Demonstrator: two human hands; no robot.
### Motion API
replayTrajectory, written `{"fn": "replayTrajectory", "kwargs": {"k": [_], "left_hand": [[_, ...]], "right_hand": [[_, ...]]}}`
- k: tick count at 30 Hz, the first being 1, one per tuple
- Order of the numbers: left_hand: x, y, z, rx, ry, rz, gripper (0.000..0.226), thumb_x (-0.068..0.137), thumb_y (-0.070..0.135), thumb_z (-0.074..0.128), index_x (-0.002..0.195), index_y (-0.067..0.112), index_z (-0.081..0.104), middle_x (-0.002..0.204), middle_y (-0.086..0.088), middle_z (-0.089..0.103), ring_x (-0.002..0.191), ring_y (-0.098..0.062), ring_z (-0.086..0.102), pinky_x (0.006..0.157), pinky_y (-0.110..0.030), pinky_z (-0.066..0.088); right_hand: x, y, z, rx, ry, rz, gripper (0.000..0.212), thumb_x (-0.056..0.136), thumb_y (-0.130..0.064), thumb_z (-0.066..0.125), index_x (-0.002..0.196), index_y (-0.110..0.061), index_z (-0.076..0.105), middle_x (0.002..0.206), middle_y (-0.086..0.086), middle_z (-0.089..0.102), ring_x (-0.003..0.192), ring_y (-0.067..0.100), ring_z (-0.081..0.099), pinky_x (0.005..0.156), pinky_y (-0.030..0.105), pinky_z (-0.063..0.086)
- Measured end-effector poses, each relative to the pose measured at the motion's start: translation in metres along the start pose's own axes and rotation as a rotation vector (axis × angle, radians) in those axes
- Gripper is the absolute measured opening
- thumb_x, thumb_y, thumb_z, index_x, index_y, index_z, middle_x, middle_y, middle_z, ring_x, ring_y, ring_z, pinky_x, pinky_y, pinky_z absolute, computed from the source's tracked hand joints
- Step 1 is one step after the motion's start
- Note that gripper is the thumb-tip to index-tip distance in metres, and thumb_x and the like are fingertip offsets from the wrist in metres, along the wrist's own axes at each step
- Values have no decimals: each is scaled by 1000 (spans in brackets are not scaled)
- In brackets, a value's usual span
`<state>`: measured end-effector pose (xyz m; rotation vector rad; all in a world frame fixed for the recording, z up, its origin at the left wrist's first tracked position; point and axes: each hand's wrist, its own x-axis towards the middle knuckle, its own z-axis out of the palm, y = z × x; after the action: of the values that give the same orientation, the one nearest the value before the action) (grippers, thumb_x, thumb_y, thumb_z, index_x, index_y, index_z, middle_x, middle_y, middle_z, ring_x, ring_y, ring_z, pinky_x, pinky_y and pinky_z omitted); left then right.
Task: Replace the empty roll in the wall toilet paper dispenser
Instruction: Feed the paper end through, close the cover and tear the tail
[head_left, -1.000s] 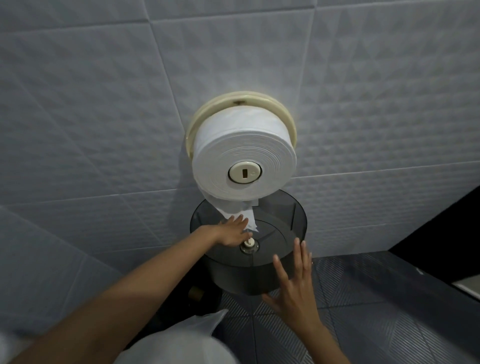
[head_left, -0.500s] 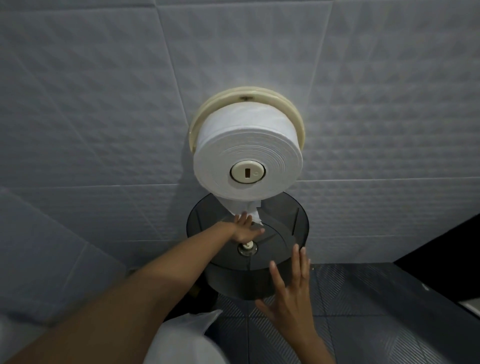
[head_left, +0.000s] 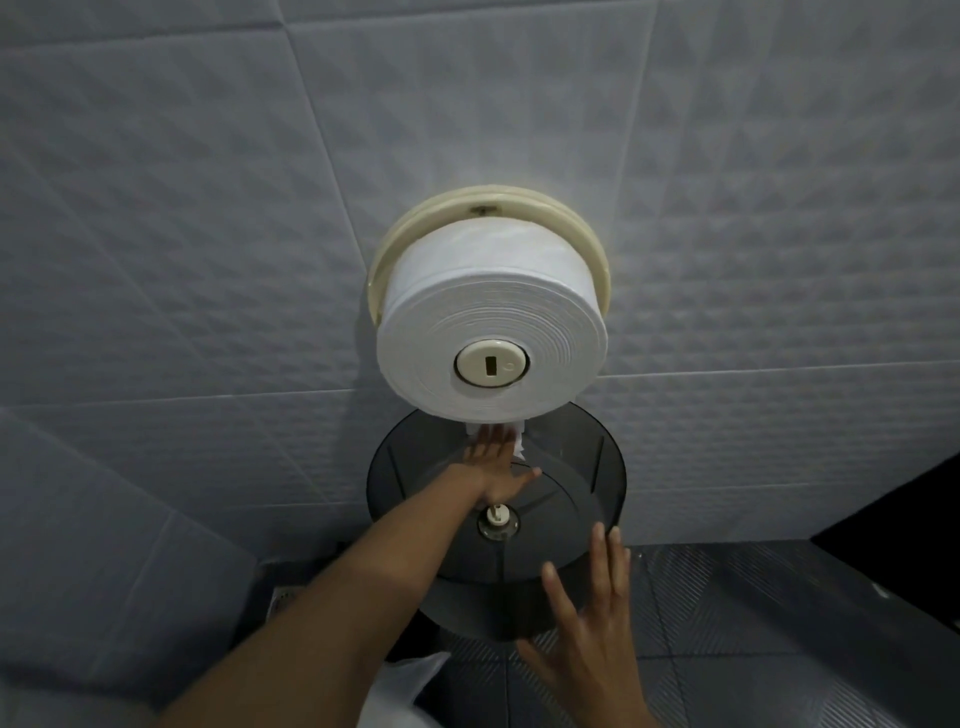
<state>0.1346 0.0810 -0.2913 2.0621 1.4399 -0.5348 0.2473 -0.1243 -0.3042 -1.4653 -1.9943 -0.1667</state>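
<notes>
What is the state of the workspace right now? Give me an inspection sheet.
Surface: textured white wall tiles.
Job's things: full white roll on the cream back plate; dark cover hangs open below; paper tail under the roll.
Clutter: white bag-like thing at bottom edge.
Hands: left hand flat, touching the paper tail; right hand open at the cover's lower rim.
Cables: nothing seen.
Surroundings: dark ribbed floor tiles.
</notes>
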Motion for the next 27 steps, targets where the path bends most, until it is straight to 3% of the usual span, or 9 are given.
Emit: {"fn": "replayTrajectory", "kwargs": {"k": [4,9,19,23,27], "left_hand": [[6,-1,-4,-24,26,-36,82,95,61,23,150,16,-17,158,-10,-24,146,-32,-21,119,-52,-1],[2,-1,-8,-40,4,-55,81,95,59,25,151,16,-13,160,-10,-20,146,-36,-17,118,-54,1],[-25,15,-9,-48,-153,-106,88,92,67,17,151,8,-10,160,-13,-19,147,-33,-17,118,-50,-6],[-24,16,-2,-42,-190,-139,92,90,70,17,150,6,-11,159,-17,-17,148,-32,-14,120,-48,-4],[-26,17,3,-47,-100,-138,92,90,70,18,151,7,-8,160,-15,-16,148,-32,-13,120,-49,-2]], "right_hand": [[-1,2,0,0,-2,-22,127,52,-42,79,152,-33,1,159,19,-7,145,44,1,109,62,16],[3,-1,-5,18,6,-9,110,66,-48,69,151,-33,0,159,19,-8,145,43,2,111,62,15],[4,-7,-11,17,-15,29,105,71,-50,66,151,-34,-1,159,18,-8,145,44,4,107,66,23],[2,-7,-8,-4,-5,14,118,63,-43,77,152,-34,-1,159,19,-8,144,45,4,108,65,20],[-1,-7,-3,-40,-17,-1,128,56,-42,83,151,-33,-2,158,20,-9,145,45,3,108,66,20]]}}
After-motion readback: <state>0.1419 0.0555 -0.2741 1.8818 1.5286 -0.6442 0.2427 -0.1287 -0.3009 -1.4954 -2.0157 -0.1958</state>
